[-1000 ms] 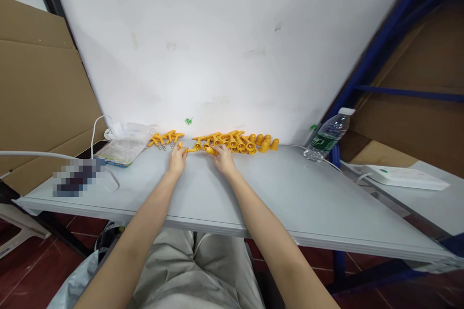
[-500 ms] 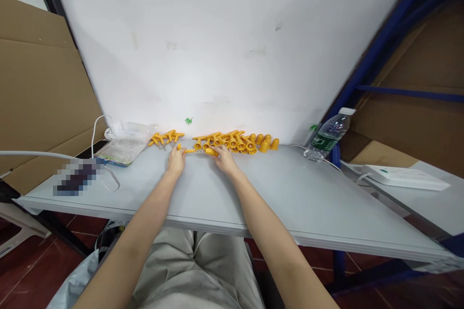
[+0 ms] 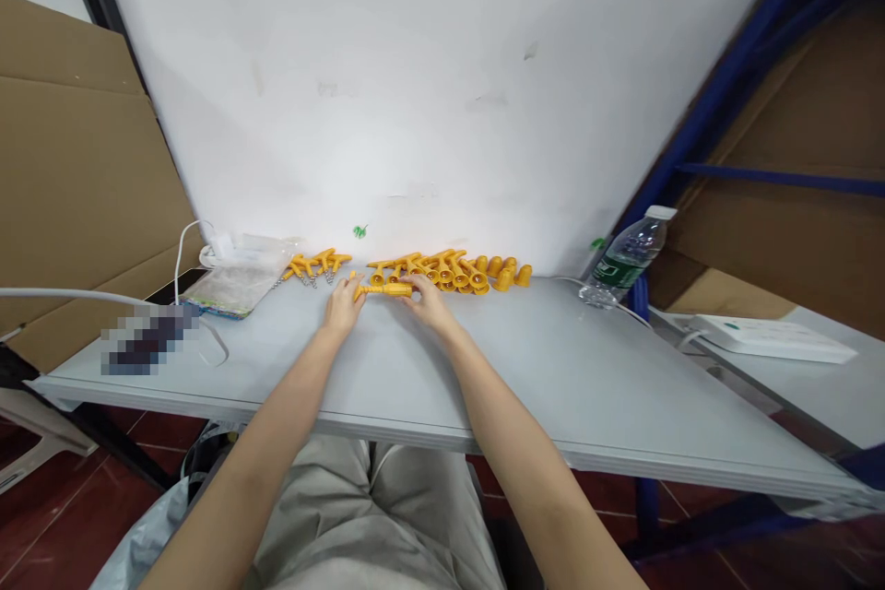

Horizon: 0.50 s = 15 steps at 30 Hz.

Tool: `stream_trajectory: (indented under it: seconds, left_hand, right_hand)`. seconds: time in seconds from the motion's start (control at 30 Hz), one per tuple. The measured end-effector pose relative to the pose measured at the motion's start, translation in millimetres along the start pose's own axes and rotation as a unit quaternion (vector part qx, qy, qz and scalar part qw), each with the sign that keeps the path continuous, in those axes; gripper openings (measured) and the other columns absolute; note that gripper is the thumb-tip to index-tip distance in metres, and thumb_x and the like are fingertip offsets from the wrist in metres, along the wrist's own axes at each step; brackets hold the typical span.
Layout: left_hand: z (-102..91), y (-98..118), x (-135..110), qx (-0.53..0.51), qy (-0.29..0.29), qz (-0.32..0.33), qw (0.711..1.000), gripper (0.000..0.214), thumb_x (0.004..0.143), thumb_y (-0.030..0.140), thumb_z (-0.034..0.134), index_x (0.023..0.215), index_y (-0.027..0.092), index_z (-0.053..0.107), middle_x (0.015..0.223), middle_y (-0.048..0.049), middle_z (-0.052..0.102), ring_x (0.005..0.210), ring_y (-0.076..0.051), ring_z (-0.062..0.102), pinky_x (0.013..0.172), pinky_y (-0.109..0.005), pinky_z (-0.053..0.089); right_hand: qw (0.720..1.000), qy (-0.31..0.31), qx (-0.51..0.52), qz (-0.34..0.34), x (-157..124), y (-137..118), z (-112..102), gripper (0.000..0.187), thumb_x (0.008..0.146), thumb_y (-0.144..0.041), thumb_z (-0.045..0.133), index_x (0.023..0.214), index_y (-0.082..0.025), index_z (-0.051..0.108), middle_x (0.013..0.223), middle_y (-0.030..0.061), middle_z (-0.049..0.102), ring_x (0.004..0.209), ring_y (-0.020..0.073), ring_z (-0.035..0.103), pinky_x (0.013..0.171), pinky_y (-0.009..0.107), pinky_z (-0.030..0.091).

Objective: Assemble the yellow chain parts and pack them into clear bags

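My left hand [image 3: 341, 306] is closed on a yellow T-shaped handle [image 3: 369, 290] with a ridged stem, held level just above the table. My right hand [image 3: 430, 304] pinches the far end of a yellow sleeve [image 3: 396, 290] between thumb and fingers. Handle and sleeve meet end to end in one line, with no metal showing between them. Behind my right hand lies a pile of yellow pieces with flared, open ends [image 3: 444, 275]. Left of it are several yellow T-shaped handles [image 3: 320, 263] with twisted metal ends.
Several yellow cup-shaped caps [image 3: 508, 269] stand right of the pile. A clear plastic bag [image 3: 241, 281] and a blurred dark object [image 3: 148, 339] lie at left. A water bottle [image 3: 626, 258] leans at right, near a white power strip [image 3: 774, 338]. A white panel [image 3: 442, 111] rises behind.
My left hand has moved right, toward my right hand. The twisted metal that showed between the handle and the sleeve is now out of sight, and the two yellow pieces meet.
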<state>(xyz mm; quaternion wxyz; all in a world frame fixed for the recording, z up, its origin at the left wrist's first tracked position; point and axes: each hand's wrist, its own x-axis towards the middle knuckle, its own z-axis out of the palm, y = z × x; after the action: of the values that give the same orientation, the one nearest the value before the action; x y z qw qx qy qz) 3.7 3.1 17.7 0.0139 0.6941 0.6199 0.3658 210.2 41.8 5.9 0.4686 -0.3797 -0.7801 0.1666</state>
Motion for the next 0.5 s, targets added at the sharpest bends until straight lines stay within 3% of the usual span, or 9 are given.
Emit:
stream_trajectory:
  seconds: [0.23,0.33,0.5]
  left_hand:
    - [5.0,-0.8,2.1,-0.02,0.021,0.003,1.0,0.042,0.084,0.013,0.057,0.125,0.021,0.06,0.103,-0.0083,0.062,0.093,-0.02,0.063,0.086,-0.032,0.05]
    - [4.9,-0.6,2.0,-0.026,0.028,0.01,0.999,0.043,0.084,0.011,0.057,0.125,0.02,0.061,0.104,-0.0087,0.062,0.091,-0.02,0.063,0.086,-0.032,0.05]
    - [4.4,-2.9,2.0,-0.042,0.036,0.013,0.998,0.043,0.083,0.009,0.057,0.124,0.02,0.061,0.102,-0.0085,0.062,0.09,-0.021,0.063,0.086,-0.033,0.05]
  right_hand:
    - [0.983,-0.059,0.155,0.076,-1.3,-14.3,-14.6,0.05,0.076,-0.03,0.068,0.124,-0.021,0.06,0.109,0.0079,0.063,0.086,0.0173,0.062,0.086,0.038,0.052]
    - [0.964,-0.08,0.231,0.109,-2.8,-26.6,-19.0,0.044,0.073,-0.041,0.073,0.11,-0.019,0.062,0.089,0.0042,0.068,0.073,0.0165,0.064,0.079,0.036,0.054]
    - [0.955,-0.098,0.224,0.167,-4.8,-39.7,-22.3,0.044,0.066,-0.054,0.077,0.084,-0.018,0.06,0.061,0.0008,0.066,0.053,0.0157,0.061,0.059,0.03,0.051]
